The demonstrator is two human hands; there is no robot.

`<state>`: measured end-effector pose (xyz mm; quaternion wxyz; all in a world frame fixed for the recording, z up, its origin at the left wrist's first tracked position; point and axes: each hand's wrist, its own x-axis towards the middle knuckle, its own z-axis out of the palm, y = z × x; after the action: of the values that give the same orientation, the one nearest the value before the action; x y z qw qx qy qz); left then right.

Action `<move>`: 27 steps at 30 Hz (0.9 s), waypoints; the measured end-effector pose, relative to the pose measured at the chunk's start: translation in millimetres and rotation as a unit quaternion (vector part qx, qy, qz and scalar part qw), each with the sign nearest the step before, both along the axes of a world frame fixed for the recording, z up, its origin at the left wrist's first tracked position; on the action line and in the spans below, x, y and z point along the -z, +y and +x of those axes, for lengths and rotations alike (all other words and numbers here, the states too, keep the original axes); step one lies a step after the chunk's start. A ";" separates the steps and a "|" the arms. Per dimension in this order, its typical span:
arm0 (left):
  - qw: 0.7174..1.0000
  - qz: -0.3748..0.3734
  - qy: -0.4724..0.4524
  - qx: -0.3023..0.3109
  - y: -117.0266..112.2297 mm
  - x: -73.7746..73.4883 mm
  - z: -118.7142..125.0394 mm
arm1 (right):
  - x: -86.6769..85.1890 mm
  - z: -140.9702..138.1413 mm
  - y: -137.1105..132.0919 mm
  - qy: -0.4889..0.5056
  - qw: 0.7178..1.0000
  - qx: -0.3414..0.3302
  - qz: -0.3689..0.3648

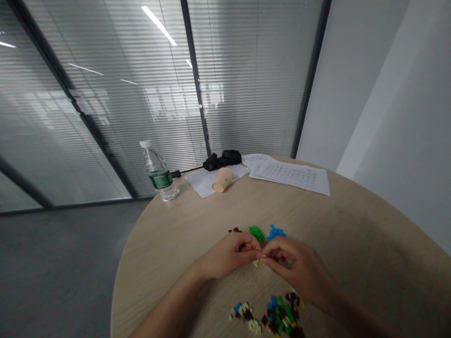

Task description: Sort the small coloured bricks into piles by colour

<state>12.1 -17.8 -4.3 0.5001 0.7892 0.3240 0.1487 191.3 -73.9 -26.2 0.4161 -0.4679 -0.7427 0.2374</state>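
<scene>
Cream plastic brick (pixel 261 257) | my left hand (pixel 229 256) and right hand (pixel 294 267) pinch it between them, raised clear of the mixed brick pile (pixel 280 314) on the bench (pixel 169 263)

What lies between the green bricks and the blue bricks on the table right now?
Only a narrow strip of bare tabletop separates the green bricks from the blue bricks, as the head view shows.
</scene>
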 end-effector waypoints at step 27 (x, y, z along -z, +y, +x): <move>0.958 0.203 0.162 0.124 -7.7 -23.6 -12.3 | 14.4 19.3 14.9 -0.157 0.981 -0.052 0.100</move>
<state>-0.1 -25.6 19.3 0.2851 0.9214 0.2634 0.0187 210.6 -59.0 -40.6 0.3264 -0.4164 -0.8419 0.1067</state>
